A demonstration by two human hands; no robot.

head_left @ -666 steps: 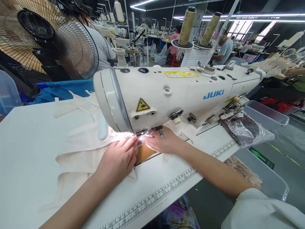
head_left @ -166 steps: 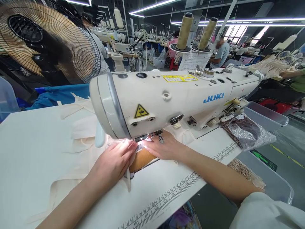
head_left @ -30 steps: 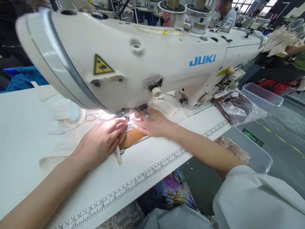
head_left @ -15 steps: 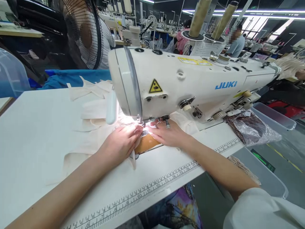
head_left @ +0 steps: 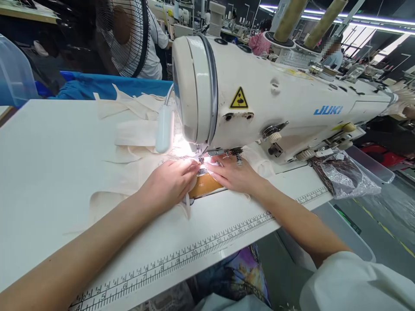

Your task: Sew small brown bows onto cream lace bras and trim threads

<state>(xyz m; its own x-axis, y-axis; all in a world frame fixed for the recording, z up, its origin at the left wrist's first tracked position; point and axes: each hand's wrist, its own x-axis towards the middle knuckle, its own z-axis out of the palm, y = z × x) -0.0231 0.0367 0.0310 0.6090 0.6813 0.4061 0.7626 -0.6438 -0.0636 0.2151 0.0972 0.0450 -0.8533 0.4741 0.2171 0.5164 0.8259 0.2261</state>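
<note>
Under the head of a white JUKI sewing machine (head_left: 253, 90), both my hands meet at the lit needle area. My left hand (head_left: 173, 179) has its fingertips pinched on cream fabric (head_left: 129, 177), just left of the presser foot. A thin cream strip (head_left: 187, 205) hangs below that hand. On the other side, my right hand (head_left: 233, 172) reaches in with fingers bent over the fabric edge beside the needle, partly hidden behind a metal attachment (head_left: 227, 152). An orange-brown plate (head_left: 205, 185) shows between the hands. Glare washes out the stitching point.
A white table (head_left: 58, 172) carries a printed ruler (head_left: 181, 259) along its front edge. A small lamp (head_left: 164, 129) hangs left of the machine head. Right of the machine lies a plastic-wrapped bundle (head_left: 346, 175). A black fan (head_left: 125, 36) stands behind, near a person in white.
The camera view has shifted, so the machine appears further right and higher. Both hands keep nearly the same place at the needle, still on the cream fabric.
</note>
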